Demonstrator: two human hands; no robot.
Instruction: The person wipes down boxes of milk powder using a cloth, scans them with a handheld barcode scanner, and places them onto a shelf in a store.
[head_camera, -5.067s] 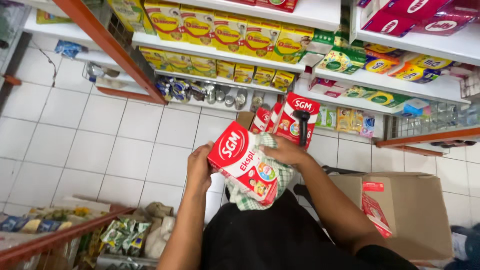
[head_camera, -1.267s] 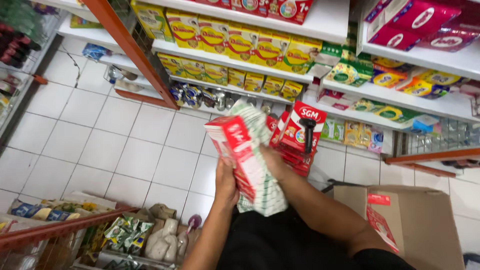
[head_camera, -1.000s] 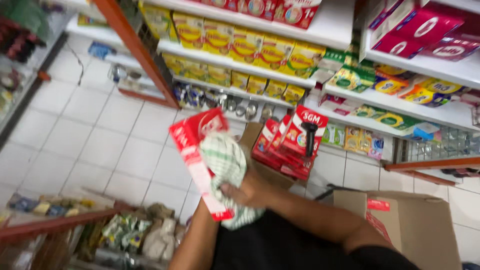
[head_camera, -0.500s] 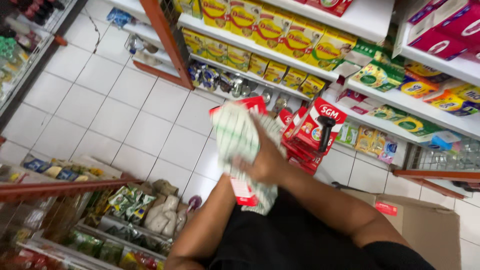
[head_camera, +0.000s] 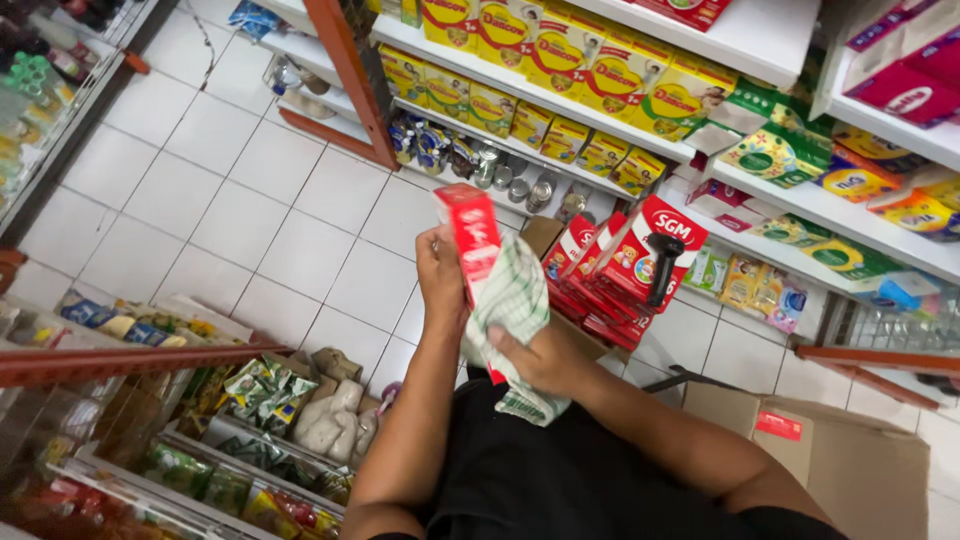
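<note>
We stand on a white tiled floor (head_camera: 250, 190) in a shop aisle, looking down past our dark shirt. Nearest us, at lower left, a low rack (head_camera: 200, 450) holds green and mixed sachets behind an orange rail. At lower right sits a brown carton (head_camera: 850, 460), its flaps partly open.

Farther out, just right of our hands, a stack of red boxes (head_camera: 620, 270) rests on a second carton, and a black handheld scanner (head_camera: 660, 265) lies across the top one. Beyond these, white shelves (head_camera: 560, 85) with orange uprights carry yellow boxes above, small cans at the bottom, and green and red packs to the right. Nothing stands between us and the box we hold.

Our left hand (head_camera: 440, 275) grips a red box (head_camera: 470, 235) edge-on at chest height, fingers curled shut around its far side. Our right hand (head_camera: 530, 355) presses a green-checked cloth (head_camera: 515, 300) against the box's near face, fingers closed over the cloth, which hangs below the hand.
</note>
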